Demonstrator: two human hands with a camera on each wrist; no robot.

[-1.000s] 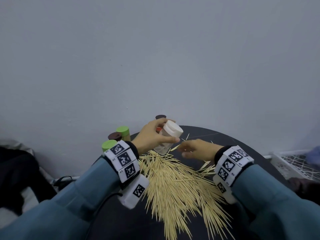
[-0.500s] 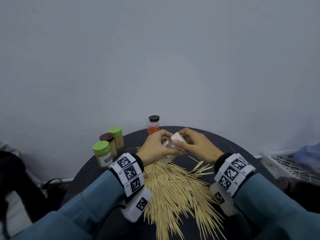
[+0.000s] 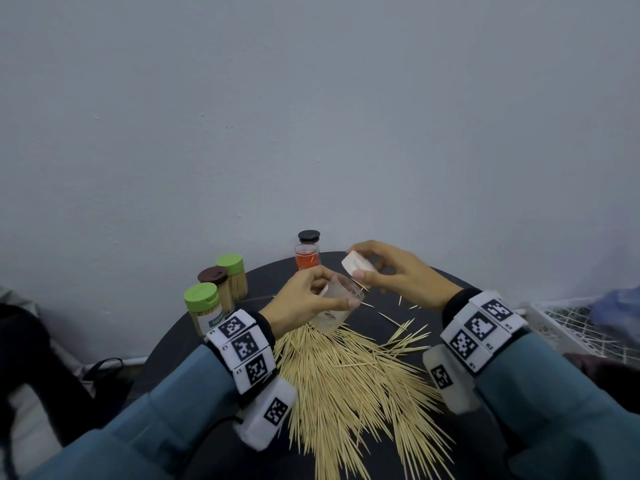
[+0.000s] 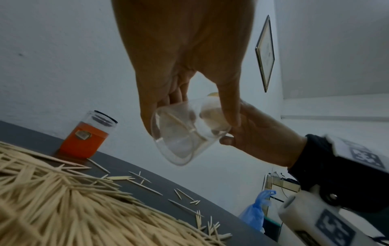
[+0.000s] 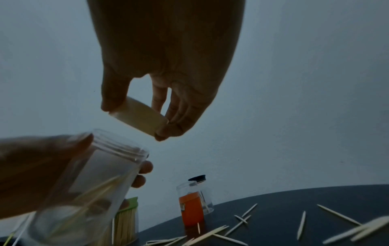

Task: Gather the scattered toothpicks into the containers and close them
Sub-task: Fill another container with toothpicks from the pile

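**Jar open, lid off, both held above the toothpick pile**

Head view: left hand (image 3: 304,299) wraps the clear jar (image 3: 337,306), fingers and thumb curled round its body, jar tilted with the mouth toward the right hand (image 3: 398,271). Right grip pinches the white lid (image 3: 356,264) between thumb and fingertips, lid just above and apart from the jar mouth. Toothpick pile (image 3: 349,375) lies on the dark round surface (image 3: 180,344), directly below the jar and spreading toward the person; loose picks right of the jar. Orange-label jar with black cap (image 3: 307,252) stands behind the clear jar. Left of the clear jar: three closed filled containers, two green-capped (image 3: 202,308) (image 3: 231,275), one brown-capped (image 3: 214,282). White wire basket (image 3: 568,327) far right of the jar, off the surface.

Left wrist view: left hand (image 4: 185,69) grips the clear jar (image 4: 185,133) from above, jar bottom facing the camera, one or two picks inside. Right hand (image 4: 258,139) behind the jar. Orange-label jar (image 4: 86,136) left of it, toothpick pile (image 4: 63,208) below.

Right wrist view: right hand (image 5: 168,66) pinches the lid (image 5: 140,119), thumb on one edge, fingers on the other. Clear jar (image 5: 88,183) below left of the lid, threaded mouth open, a few picks inside, left hand (image 5: 31,169) round it. Orange-label jar (image 5: 192,204) below the lid; scattered picks on the surface (image 5: 294,208).
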